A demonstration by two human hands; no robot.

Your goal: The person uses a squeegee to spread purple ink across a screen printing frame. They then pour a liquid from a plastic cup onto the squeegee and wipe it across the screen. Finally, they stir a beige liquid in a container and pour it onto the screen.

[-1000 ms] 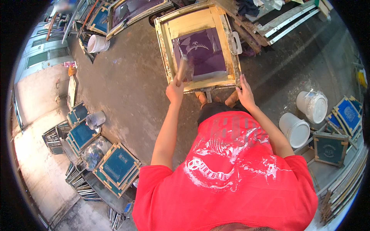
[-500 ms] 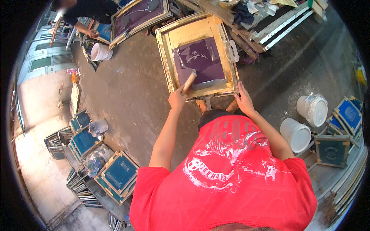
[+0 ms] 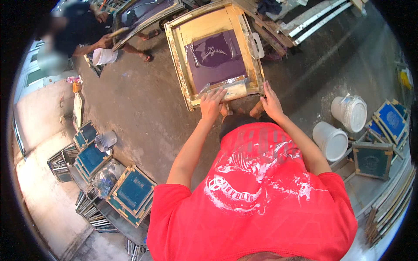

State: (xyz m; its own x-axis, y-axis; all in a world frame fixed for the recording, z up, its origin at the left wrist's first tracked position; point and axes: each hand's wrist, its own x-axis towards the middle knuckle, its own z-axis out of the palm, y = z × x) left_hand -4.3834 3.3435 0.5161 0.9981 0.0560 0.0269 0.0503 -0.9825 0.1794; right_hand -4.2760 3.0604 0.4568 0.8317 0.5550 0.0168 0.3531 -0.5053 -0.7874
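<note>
The person's left hand is laid over the left end of a pale flat bar, pinching it with the fingers close together; the thumb's side of the grip is hidden. The right hand is flat, its fingers stretched forward along the outside of the near right corner of a wooden frame, touching its edge without wrapping around it. The bar lies crosswise inside that frame, along its near side.

The frame stands in front of the person, above their feet, and is crusted along its rails. Inside it, a yellow border surrounds a glossy dark purple panel with a pale curved design near its middle. A white looped handle shows just beside the frame's right rail.

At the upper left, a co-worker in a dark top grips a wooden-handled tool beside another framed screen, near a white bucket. On the left are blue framed screens and a clear plastic bag. On the right, two white lidded buckets sit near a dark green framed screen.
</note>
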